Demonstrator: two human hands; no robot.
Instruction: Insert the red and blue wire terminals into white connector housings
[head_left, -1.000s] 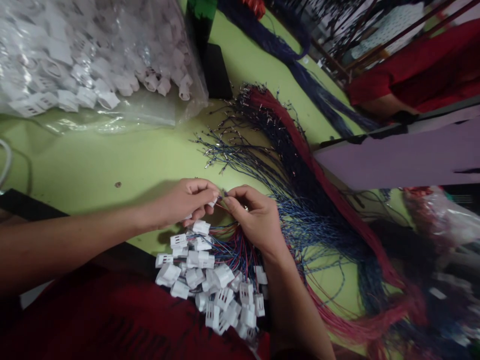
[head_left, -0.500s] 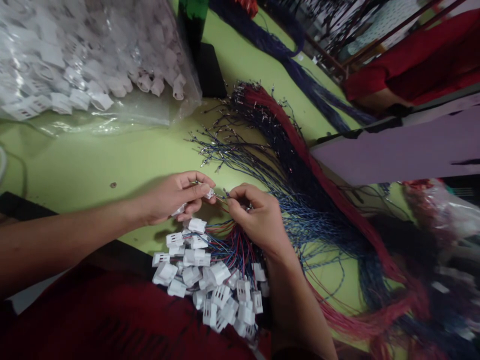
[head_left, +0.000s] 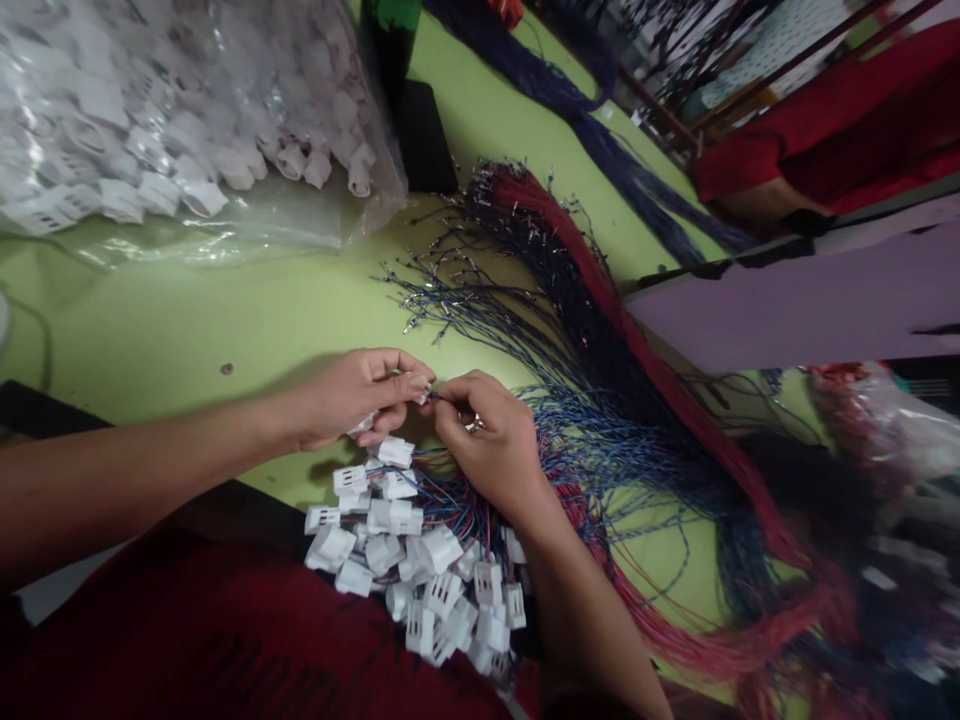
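My left hand (head_left: pixel 352 395) pinches a small white plastic connector (head_left: pixel 420 390) between thumb and fingers, with more white pieces tucked under its palm. My right hand (head_left: pixel 487 440) meets it from the right, fingertips pinching the end of a thin wire (head_left: pixel 435 395) right at the connector. Below both hands lies a heap of white connectors with wires fitted (head_left: pixel 420 570), their red and blue leads running under my right wrist. A fan of loose blue and red wires (head_left: pixel 585 390) with metal tips spreads to the right on the green table (head_left: pixel 225 320).
A clear plastic bag of white connectors (head_left: pixel 172 120) fills the far left. A black block (head_left: pixel 424 135) stands behind it. Dark blue wire bundles (head_left: pixel 600 130) lie at the back. A person in red (head_left: pixel 825 130) sits at far right behind a purple board (head_left: pixel 810 300).
My right hand has shifted left, closing the small gap to my left hand; the wire end now sits at the connector. The left hand stayed in place.
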